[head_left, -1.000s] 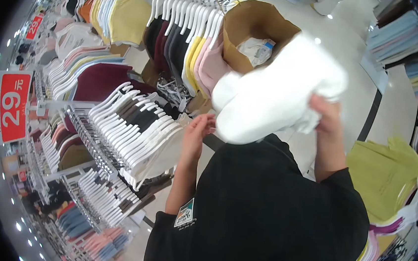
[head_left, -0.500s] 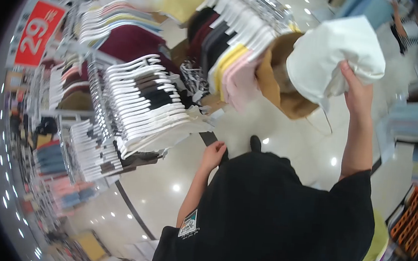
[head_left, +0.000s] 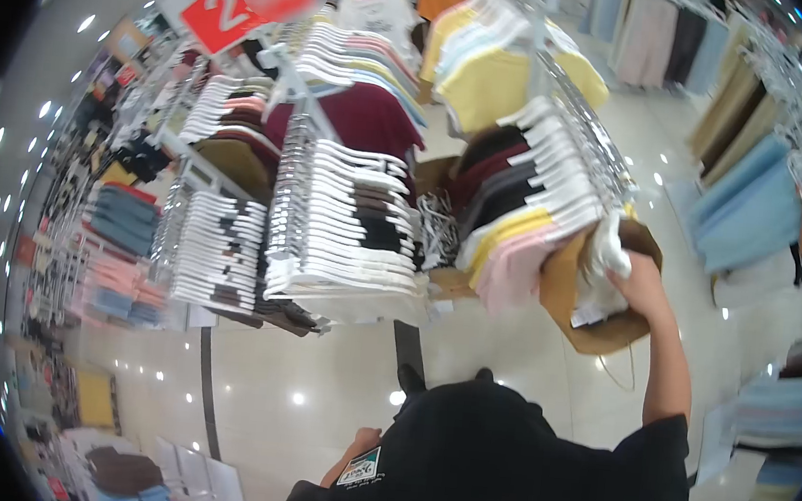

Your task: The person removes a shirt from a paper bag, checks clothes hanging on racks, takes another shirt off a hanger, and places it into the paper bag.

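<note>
My right hand is closed on a bunched white cloth at the mouth of a brown bag. The bag stands open at the near end of a clothes rail, with white material showing inside it and a thin string looping below. Pink and yellow tops on white hangers are just left of the bag. Low beside my black shirt, my left hand is small and partly hidden. Its fingers cannot be made out.
A second rail carries a dense row of white hangers to the left. Behind it hang maroon and yellow tops. A red price sign stands above. Light blue garments hang at right, near another person's arm. Shiny floor lies between.
The white cloth, spread and held up in front of the bag before, is now bunched down at the bag's mouth. My right hand has moved down and left. The view has shifted.
</note>
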A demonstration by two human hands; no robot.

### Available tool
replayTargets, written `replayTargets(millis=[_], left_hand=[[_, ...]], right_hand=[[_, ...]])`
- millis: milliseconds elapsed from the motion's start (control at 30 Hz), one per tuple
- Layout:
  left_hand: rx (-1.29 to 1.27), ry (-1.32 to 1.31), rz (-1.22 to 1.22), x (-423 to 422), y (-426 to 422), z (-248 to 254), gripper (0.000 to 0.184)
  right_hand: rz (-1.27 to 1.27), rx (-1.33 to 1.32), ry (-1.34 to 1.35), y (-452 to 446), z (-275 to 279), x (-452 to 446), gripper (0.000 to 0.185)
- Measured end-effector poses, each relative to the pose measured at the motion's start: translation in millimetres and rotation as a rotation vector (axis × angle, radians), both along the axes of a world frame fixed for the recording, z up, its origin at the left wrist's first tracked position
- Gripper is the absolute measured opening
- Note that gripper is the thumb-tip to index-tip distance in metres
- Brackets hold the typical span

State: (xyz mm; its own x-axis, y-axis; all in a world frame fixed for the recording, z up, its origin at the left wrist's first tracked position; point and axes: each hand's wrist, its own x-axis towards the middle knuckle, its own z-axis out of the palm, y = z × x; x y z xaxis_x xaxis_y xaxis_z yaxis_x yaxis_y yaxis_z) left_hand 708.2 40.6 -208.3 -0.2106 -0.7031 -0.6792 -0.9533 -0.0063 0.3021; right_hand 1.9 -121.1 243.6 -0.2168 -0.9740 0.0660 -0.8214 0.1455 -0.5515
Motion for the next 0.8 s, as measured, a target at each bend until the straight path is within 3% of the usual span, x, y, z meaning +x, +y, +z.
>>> replayTargets(millis=[33,133,167,200,233,267,300,367,500,633,800], left_hand=[[-0.096,-0.019,-0.267,-7.5,-3.0,-25.7,0.027],[-0.236,0.113,-0.266,-29.5,-16.3,-21.9,0.028],[-0.244,0.109,-0.234,-49.2,-32.8,35.4,0.028],[0.024,0.024,0.2,-98.7,-61.3,156.2,0.03],[0.025,0.025,0.22,-78.1,-64.4,83.2,0.03],[0.029,0.311,0.291,-60.1,-75.6,21.2,0.033],[0.025,0.317,0.303,-67.8,-84.3,40.5,0.033],[0.131,0.306,0.688,-83.5,-113.7,76.0,0.036],[0.09,0.32,0.728,-72.0,-143.5,71.0,0.036],[0.165,0.252,0.671,-57.5,-152.5,62.2,0.034],[0.097,0.188,0.223,-25.2,-139.6,14.9,0.045]], right_hand=[[0.007,-0.017,0.079,-2.4,-9.5,-2.5,0.026],[-0.031,0.022,0.158,-9.4,-34.0,-12.1,0.019],[-0.07,0.101,0.162,-11.8,-21.7,-2.6,0.02],[-0.081,0.118,0.181,-13.8,-23.4,-1.6,0.02],[-0.098,0.137,0.201,-13.3,-26.0,-2.6,0.021],[-0.083,0.135,0.205,-12.2,-25.0,0.2,0.021],[-0.098,0.14,0.232,-11.6,-21.8,2.3,0.022],[-0.1,0.137,0.268,-9.3,-15.9,7.1,0.024],[-0.13,-0.068,0.15,-7.1,4.0,23.6,0.021],[-0.16,-0.155,0.134,2.7,47.4,71.0,0.021],[-0.029,-0.223,-0.092,23.0,81.5,138.3,0.017]])
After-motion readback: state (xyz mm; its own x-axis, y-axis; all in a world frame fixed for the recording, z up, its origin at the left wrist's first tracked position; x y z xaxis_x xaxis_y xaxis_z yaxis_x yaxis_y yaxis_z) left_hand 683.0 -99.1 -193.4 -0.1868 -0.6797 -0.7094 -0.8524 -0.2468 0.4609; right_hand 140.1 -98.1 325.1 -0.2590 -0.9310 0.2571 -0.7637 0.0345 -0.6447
